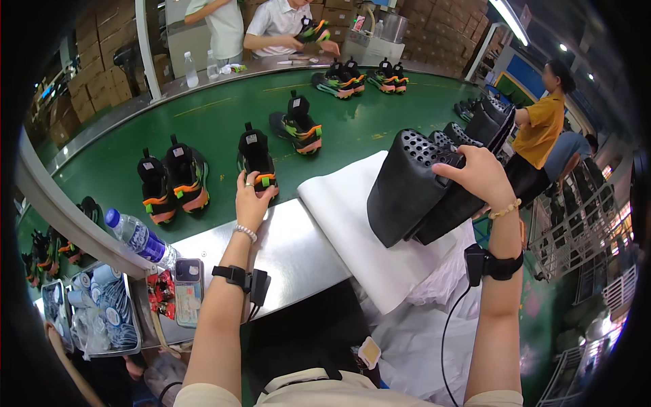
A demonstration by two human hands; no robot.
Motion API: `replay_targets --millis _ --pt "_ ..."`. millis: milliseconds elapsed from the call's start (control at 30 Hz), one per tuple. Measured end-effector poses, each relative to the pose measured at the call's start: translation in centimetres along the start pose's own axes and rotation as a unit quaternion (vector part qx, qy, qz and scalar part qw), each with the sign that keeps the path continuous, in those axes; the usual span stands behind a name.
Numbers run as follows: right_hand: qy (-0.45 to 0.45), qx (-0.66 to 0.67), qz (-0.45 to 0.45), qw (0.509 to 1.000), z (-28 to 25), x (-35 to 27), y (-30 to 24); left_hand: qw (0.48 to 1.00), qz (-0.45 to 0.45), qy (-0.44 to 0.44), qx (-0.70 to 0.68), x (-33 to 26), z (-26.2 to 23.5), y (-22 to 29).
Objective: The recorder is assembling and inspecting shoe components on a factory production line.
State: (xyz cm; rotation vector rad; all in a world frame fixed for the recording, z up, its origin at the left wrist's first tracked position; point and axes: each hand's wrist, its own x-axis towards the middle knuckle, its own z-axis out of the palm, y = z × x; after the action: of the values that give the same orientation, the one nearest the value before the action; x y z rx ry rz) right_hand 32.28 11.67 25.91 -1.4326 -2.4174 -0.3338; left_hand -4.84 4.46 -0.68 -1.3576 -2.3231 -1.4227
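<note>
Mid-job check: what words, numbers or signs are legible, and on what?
None I can quote reliably:
Bottle: white lettering on its blue label, too small and slanted.
Shoes: white tongue tags, too small.
Red packets: print blurred.
Phone: small print on its back, unreadable.

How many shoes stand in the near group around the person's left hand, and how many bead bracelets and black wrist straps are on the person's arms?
Shoes: 4, one touched by the left hand
Bead bracelets: 2, one on each arm
Black wrist straps: 2, one on each arm
Total: 8
</note>
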Motion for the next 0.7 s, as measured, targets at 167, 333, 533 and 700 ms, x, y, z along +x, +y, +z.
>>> replay_targets --millis 167,333,533,700 --pt "0.048 -0.008 0.028 0.998 -3.8 0.6 -2.3 0.995 -0.066 0.004 -0.081 -0.7 0.2 -1.4" --pt "-0.067 0.204 -0.068 0.974 -4.1 3.3 -13.7 0.982 -0.097 0.014 -0.163 -0.8 -0.8 0.7" --pt "-0.356 0.221 -0.072 0.905 11.7 13.5 -24.2 0.972 -0.105 0.023 -0.209 -0.3 -0.8 0.2" --pt "-0.214 0.158 -0.028 0.963 19.4 13.6 -30.6 0.967 -0.133 0.019 -0.214 -0.4 -1.4 0.1"
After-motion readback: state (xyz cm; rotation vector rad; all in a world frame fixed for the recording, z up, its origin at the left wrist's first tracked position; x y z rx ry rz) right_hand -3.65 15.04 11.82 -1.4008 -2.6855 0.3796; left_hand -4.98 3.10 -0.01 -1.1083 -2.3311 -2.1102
